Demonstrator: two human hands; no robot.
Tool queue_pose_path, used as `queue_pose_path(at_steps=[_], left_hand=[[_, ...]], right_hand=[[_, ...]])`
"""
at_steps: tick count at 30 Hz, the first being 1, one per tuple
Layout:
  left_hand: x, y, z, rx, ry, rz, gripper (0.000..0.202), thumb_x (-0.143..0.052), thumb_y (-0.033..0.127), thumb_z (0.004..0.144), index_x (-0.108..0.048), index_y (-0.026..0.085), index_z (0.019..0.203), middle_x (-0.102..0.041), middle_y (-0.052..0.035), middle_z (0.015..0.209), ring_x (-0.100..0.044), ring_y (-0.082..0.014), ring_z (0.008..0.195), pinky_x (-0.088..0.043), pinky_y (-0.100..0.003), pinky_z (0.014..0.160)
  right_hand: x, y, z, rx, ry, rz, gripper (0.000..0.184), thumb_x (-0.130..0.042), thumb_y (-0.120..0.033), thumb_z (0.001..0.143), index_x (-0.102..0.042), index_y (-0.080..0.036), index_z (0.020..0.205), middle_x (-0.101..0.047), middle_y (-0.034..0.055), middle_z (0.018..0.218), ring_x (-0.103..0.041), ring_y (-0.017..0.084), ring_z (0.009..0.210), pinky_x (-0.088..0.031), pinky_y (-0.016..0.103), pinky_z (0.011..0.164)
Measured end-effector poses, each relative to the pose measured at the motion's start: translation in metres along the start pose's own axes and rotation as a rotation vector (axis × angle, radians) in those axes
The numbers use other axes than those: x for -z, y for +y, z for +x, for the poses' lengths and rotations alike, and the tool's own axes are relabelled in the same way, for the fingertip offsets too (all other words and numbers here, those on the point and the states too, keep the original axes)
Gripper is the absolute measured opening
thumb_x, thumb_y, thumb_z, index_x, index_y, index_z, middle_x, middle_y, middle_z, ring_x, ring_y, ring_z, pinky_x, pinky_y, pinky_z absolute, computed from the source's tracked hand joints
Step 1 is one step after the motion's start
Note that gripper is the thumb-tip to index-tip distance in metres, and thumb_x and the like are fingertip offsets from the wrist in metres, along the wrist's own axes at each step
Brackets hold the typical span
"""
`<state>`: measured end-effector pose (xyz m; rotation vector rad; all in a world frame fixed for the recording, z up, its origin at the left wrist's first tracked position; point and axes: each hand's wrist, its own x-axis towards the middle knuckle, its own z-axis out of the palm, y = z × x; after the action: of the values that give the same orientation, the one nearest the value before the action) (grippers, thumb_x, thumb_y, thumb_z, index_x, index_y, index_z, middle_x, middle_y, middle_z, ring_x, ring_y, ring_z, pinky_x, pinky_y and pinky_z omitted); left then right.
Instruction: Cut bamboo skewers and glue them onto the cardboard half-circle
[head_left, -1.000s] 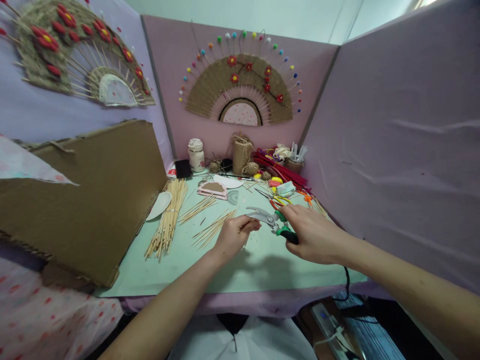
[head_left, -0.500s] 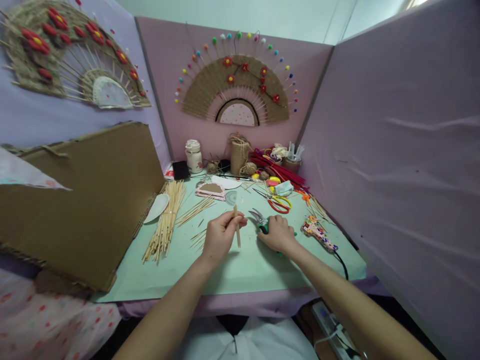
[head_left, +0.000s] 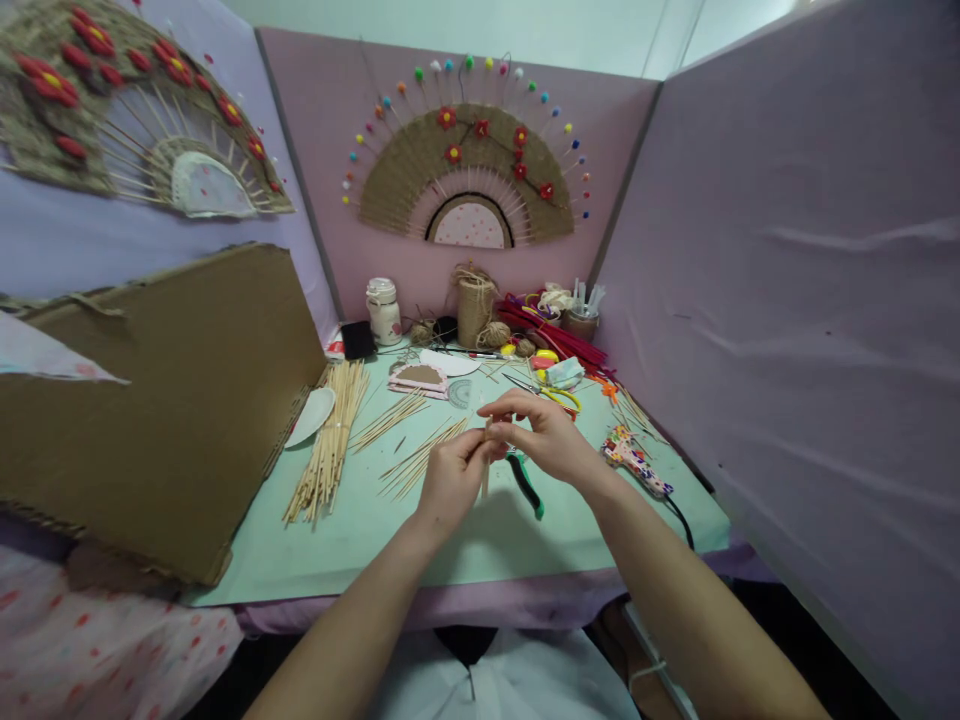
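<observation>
Table (head_left: 300, 560) under a smooth, pale green cover, walled by a pink back panel (head_left: 315, 130) and a creased lilac side panel (head_left: 787, 300). A fan (head_left: 397, 180) with red flowers hung on the pink. Cardboard (head_left: 172, 400) stood along the left edge.

Containers, all at the rear: white jar (head_left: 385, 318), lidded, contents hidden; brown pot (head_left: 580, 323) in the right corner, clear sticks upright in it.

Left hand (head_left: 450, 480), above mid-table: thumb and fingers clamped on a short stick (head_left: 485, 485), its lower end pointing down. Right hand (head_left: 546, 440) met it at the stick's upper end, fingers curved over; could not tell whether they gripped. Pruners (head_left: 529, 487) lay just beneath, partly covered. Skewers (head_left: 326, 450) bundled to the left.
</observation>
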<state>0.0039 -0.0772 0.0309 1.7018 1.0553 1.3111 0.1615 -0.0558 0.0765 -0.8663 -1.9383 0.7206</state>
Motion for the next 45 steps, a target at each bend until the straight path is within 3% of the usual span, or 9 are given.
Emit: queue_pose_path(at_steps=[10,16,19,22,27,32,35,39,45], left_hand=[[0.004,0.009,-0.008,0.056,-0.093,0.016,0.021,-0.055,0.028,0.088,-0.072,0.017,0.085,-0.076,-0.0047,0.083,-0.071,-0.0194,0.082,-0.054,-0.029,0.078],[0.028,0.022,-0.002,0.238,-0.666,-0.612,0.044,-0.067,0.048,0.080,-0.068,0.015,0.108,-0.073,-0.0152,0.104,-0.069,-0.0290,0.100,-0.048,-0.046,0.095],[0.029,0.025,0.003,0.347,-0.937,-0.767,0.043,-0.075,0.049,0.071,-0.073,0.015,0.098,-0.075,-0.0160,0.093,-0.071,-0.0321,0.093,-0.050,-0.049,0.092],[0.022,0.024,0.004,0.478,-1.040,-0.799,0.040,-0.084,0.044,0.059,-0.075,0.016,0.085,-0.076,-0.0142,0.083,-0.072,-0.0343,0.084,-0.055,-0.049,0.082],[0.018,0.025,0.002,0.532,-0.914,-0.733,0.031,-0.087,0.038,0.054,-0.074,0.015,0.070,-0.074,-0.0113,0.070,-0.073,-0.0304,0.069,-0.060,-0.044,0.070],[0.017,0.026,0.014,0.290,-0.370,-0.534,0.027,-0.079,0.038,0.066,-0.074,0.014,0.077,-0.075,-0.0079,0.075,-0.073,-0.0243,0.074,-0.060,-0.039,0.075],[0.008,0.019,0.018,0.131,-0.121,-0.375,0.023,-0.072,0.037,0.075,-0.074,0.015,0.081,-0.075,-0.0047,0.081,-0.072,-0.0221,0.081,-0.059,-0.036,0.080],[-0.004,0.000,0.010,0.054,-0.056,-0.204,0.020,-0.064,0.033,0.082,-0.075,0.017,0.085,-0.076,-0.0031,0.084,-0.071,-0.0215,0.085,-0.058,-0.034,0.082],[-0.005,-0.016,0.003,0.040,-0.098,-0.117,0.018,-0.062,0.029,0.083,-0.076,0.018,0.088,-0.076,-0.0025,0.083,-0.071,-0.0205,0.083,-0.056,-0.030,0.078]], right_hand=[[0.005,0.002,0.000,0.038,-0.106,0.111,0.009,-0.066,-0.023,0.082,-0.071,-0.018,0.077,-0.064,0.0028,0.077,-0.059,0.015,0.074,-0.046,0.028,0.070],[0.026,-0.022,0.006,0.024,-0.337,0.354,0.012,-0.072,-0.029,0.079,-0.073,-0.018,0.074,-0.062,0.0012,0.073,-0.057,0.012,0.068,-0.045,0.026,0.064],[0.028,-0.030,0.008,0.041,-0.485,0.501,0.014,-0.073,-0.032,0.078,-0.074,-0.019,0.074,-0.063,0.0012,0.072,-0.057,0.012,0.067,-0.047,0.026,0.064],[0.023,-0.029,0.009,0.066,-0.597,0.554,0.018,-0.073,-0.037,0.077,-0.074,-0.019,0.075,-0.064,0.0035,0.073,-0.059,0.014,0.069,-0.049,0.027,0.064],[0.020,-0.021,0.006,0.063,-0.578,0.575,0.023,-0.073,-0.041,0.077,-0.074,-0.019,0.075,-0.065,0.0049,0.075,-0.062,0.016,0.072,-0.051,0.028,0.066],[0.020,-0.016,0.002,-0.045,-0.198,0.409,0.031,-0.071,-0.036,0.079,-0.072,-0.024,0.108,-0.062,0.0046,0.099,-0.059,0.016,0.085,-0.049,0.028,0.072],[0.010,-0.015,-0.001,-0.097,0.034,0.234,0.027,-0.071,-0.030,0.078,-0.073,-0.022,0.103,-0.062,0.0046,0.094,-0.057,0.016,0.083,-0.047,0.029,0.071],[-0.006,-0.010,-0.007,-0.095,0.190,0.110,0.011,-0.068,-0.028,0.079,-0.074,-0.019,0.082,-0.065,0.0041,0.081,-0.058,0.016,0.076,-0.046,0.030,0.068],[-0.017,0.003,-0.015,-0.149,0.239,0.078,0.011,-0.068,-0.027,0.077,-0.069,-0.019,0.070,-0.066,0.0041,0.074,-0.060,0.017,0.072,-0.047,0.031,0.067]])
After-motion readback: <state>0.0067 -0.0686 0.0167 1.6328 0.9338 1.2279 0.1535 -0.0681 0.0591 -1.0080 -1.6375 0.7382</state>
